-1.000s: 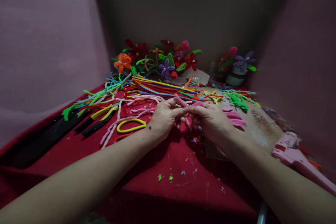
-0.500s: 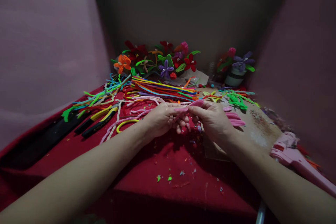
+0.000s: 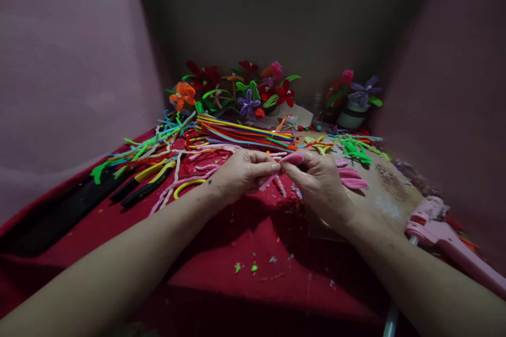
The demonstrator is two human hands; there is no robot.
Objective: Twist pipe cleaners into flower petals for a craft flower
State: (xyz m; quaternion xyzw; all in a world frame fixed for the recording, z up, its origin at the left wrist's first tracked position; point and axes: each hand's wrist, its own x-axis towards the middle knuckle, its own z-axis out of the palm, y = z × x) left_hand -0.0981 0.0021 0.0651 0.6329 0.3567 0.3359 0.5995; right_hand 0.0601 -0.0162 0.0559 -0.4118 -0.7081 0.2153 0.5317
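Between my two hands is a pink pipe cleaner [image 3: 293, 158], folded into a petal-like loop at its upper end. My left hand [image 3: 245, 172] pinches it with thumb and forefinger, and a pink tail shows below the fingertips. My right hand [image 3: 321, 179] is closed on the looped part, fingertips nearly touching those of the left. More pink loops [image 3: 351, 178] lie just right of my right hand, on a piece of cardboard [image 3: 389, 184]. Loose pink pipe cleaners [image 3: 168, 189] trail on the red cloth behind my left wrist.
Black-and-yellow pliers [image 3: 148, 184] and yellow-handled scissors [image 3: 185, 185] lie at left. A bundle of coloured pipe cleaners [image 3: 241, 131] is beyond my hands, with pipe-cleaner flowers [image 3: 247, 102] behind. A pink glue gun [image 3: 443, 231] stands at right, beside my forearm. Scraps dot the red cloth [image 3: 237, 300].
My left hand has rolled over, its lower fingers curling in from a looser spread, and now pinches the pink pipe cleaner nearer my right fingertips. My right hand has barely moved.
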